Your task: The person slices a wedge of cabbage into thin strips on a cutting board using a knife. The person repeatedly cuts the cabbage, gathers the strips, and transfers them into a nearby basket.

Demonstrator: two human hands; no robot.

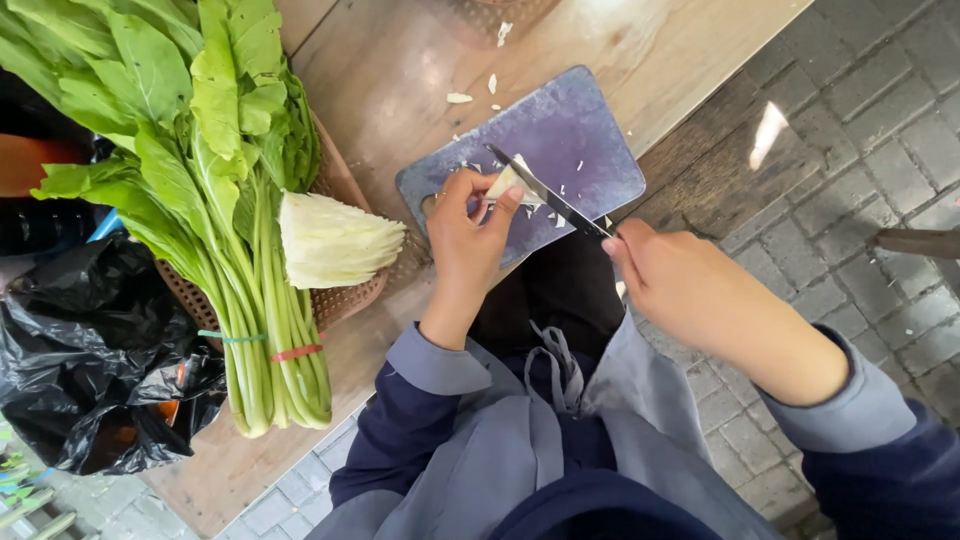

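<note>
Your left hand (pixel 468 232) pinches a small pale cabbage piece (pixel 508 184) between thumb and fingertips, holding it down on the board (pixel 580 140), a bluish-grey rounded slab lying on the wooden table (pixel 660 50). Your right hand (pixel 680 285) is clenched around the handle of a dark knife (pixel 548 195); the blade slants up to the left and meets the piece from its right side. White shavings lie scattered on the board and on the table just beyond it.

To your left, a brown woven basket (pixel 345 295) holds a cut cabbage wedge (pixel 335 240), pale and layered. A big bunch of leafy greens (pixel 190 120) lies across the basket, its stems tied with a green band and a red band (pixel 297 352). At the table's left end lies a crumpled black plastic bag (pixel 90 350), glossy, with something orange showing through a gap; no label is readable on it.
</note>
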